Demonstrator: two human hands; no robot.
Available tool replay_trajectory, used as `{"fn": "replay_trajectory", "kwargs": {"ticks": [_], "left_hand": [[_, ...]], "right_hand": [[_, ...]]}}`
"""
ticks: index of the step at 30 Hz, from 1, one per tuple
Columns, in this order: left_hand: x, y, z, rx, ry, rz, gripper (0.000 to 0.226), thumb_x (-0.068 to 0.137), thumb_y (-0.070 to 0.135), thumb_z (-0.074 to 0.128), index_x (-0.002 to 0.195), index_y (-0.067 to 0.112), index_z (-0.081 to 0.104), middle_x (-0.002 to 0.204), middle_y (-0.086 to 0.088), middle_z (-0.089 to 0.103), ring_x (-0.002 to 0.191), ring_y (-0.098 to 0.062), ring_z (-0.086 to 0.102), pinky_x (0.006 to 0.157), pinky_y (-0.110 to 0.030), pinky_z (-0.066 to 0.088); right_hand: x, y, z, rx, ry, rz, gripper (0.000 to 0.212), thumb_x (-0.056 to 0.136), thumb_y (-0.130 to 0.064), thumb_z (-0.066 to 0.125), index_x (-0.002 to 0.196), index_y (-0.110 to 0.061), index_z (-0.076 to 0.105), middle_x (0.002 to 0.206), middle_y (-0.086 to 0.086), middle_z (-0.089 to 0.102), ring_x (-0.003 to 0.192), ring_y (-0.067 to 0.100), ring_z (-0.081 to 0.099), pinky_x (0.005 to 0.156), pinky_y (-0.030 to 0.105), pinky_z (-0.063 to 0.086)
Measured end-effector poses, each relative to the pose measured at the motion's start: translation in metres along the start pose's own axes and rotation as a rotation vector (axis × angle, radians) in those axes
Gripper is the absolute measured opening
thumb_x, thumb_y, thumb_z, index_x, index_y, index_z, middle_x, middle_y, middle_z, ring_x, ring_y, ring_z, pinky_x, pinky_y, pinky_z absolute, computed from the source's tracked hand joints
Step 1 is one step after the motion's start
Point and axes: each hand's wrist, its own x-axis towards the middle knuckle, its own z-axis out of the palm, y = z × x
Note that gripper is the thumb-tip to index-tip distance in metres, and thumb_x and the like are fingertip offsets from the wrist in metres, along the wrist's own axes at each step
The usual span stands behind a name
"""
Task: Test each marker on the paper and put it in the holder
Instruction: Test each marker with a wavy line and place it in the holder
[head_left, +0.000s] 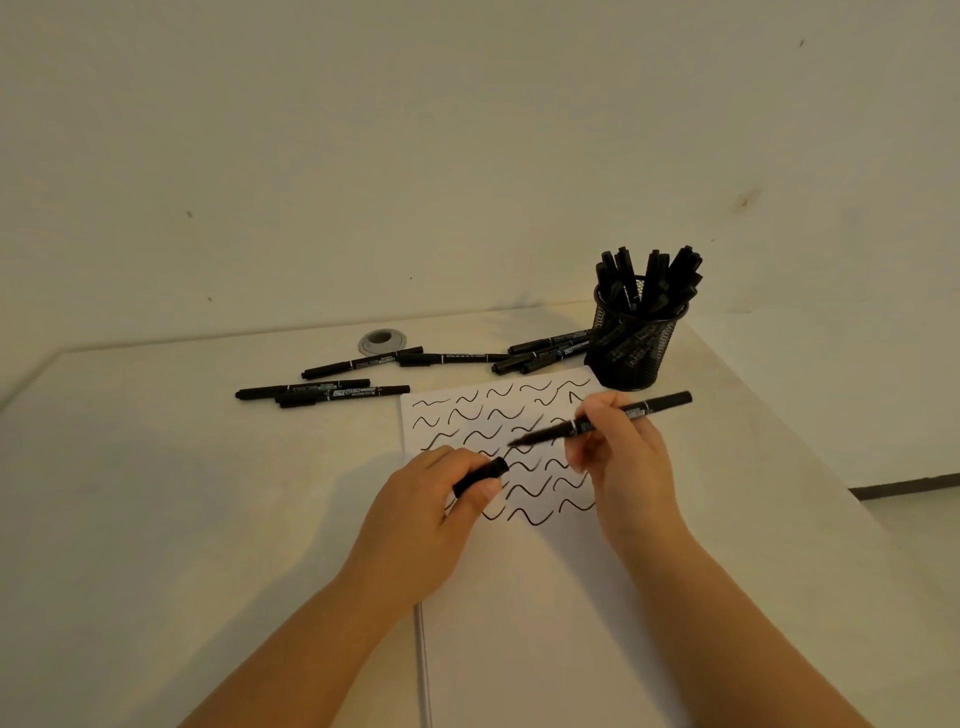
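Observation:
My right hand (621, 457) pinches an uncapped black marker (654, 408) over the white paper (519, 597), with the tip pointing left just above the wavy test strokes. My left hand (431, 514) grips the marker's black cap (482, 475) over the paper's left edge, a short way from the tip. The black mesh holder (631, 348) stands at the paper's far right corner with several markers upright in it. Several loose black markers lie on the table behind the paper: a pair at the left (322, 392), others in the middle (363, 364), and a cluster beside the holder (545, 353).
The paper lies on a pale table (156, 493) that meets a plain wall. A round grey cable grommet (382, 341) sits in the table behind the loose markers. The table's right edge runs diagonally past the holder.

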Motion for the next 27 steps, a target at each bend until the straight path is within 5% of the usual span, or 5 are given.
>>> {"fn": "replay_trajectory", "kwargs": {"ticks": [4, 12, 27], "left_hand": [[0.0011, -0.0024, -0.0021, -0.019, -0.003, -0.019, 0.017, 0.090, 0.034, 0.050, 0.100, 0.028, 0.063, 0.087, 0.015, 0.060, 0.082, 0.001, 0.052, 0.066, -0.008, 0.036], [0.0008, -0.0009, -0.0033, -0.029, -0.022, -0.006, 0.017, 0.090, 0.034, 0.051, 0.099, 0.026, 0.063, 0.080, 0.017, 0.056, 0.078, 0.002, 0.049, 0.063, -0.009, 0.036], [-0.0022, 0.0046, -0.0036, -0.109, 0.030, -0.002, 0.026, 0.087, 0.040, 0.042, 0.082, 0.022, 0.060, 0.054, 0.010, 0.047, 0.053, -0.008, 0.043, 0.048, -0.017, 0.031]], "right_hand": [[-0.0007, 0.0045, -0.0051, -0.052, -0.044, -0.023, 0.043, 0.091, -0.008, 0.045, 0.057, -0.030, 0.059, 0.046, -0.003, 0.054, 0.045, 0.009, 0.048, 0.048, 0.017, 0.042], [-0.0027, 0.0076, -0.0031, -0.114, -0.058, -0.005, 0.024, 0.092, -0.009, 0.047, 0.071, -0.019, 0.052, 0.046, -0.003, 0.055, 0.045, 0.008, 0.049, 0.047, 0.017, 0.040], [-0.0095, 0.0078, 0.0007, -0.245, -0.414, 0.070, 0.016, 0.087, -0.009, 0.056, 0.073, -0.015, 0.057, 0.057, 0.001, 0.061, 0.052, 0.011, 0.053, 0.055, 0.019, 0.045]]}}
